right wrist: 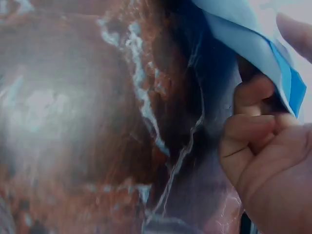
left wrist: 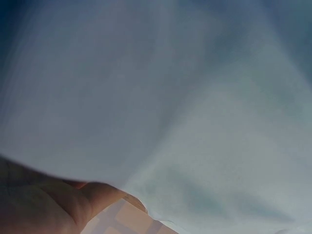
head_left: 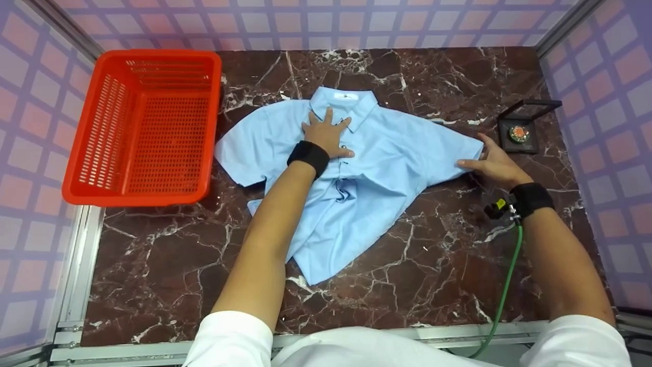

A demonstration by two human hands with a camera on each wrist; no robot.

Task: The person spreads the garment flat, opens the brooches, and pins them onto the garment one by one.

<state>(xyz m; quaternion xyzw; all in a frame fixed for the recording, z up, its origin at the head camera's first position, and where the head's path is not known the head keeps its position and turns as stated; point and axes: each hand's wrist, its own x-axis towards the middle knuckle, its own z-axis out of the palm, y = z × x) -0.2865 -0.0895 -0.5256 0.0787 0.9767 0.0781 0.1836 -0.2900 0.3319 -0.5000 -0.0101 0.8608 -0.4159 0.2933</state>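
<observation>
A light blue short-sleeved button shirt (head_left: 402, 148) lies on the dark red marble table, its collar toward the back wall and its lower part folded and creased. My left hand (head_left: 326, 136) rests with spread fingers on the shirt's front just below the collar. Blue fabric fills most of the left wrist view, with part of the left hand (left wrist: 63, 204) at the lower left. At the right sleeve's hem, my right hand (head_left: 491, 162) grips the cloth, thumb above it. The right wrist view shows this hand's fingers (right wrist: 248, 129) curled under the sleeve (right wrist: 248, 34).
A red plastic basket (head_left: 208, 153) stands at the left. Beyond the right hand sits an open black case (head_left: 522, 147) holding a round ornament (head_left: 518, 134). A green cable (head_left: 509, 285) runs from the right wrist to the front edge. Checkered walls (head_left: 356, 25) enclose the table.
</observation>
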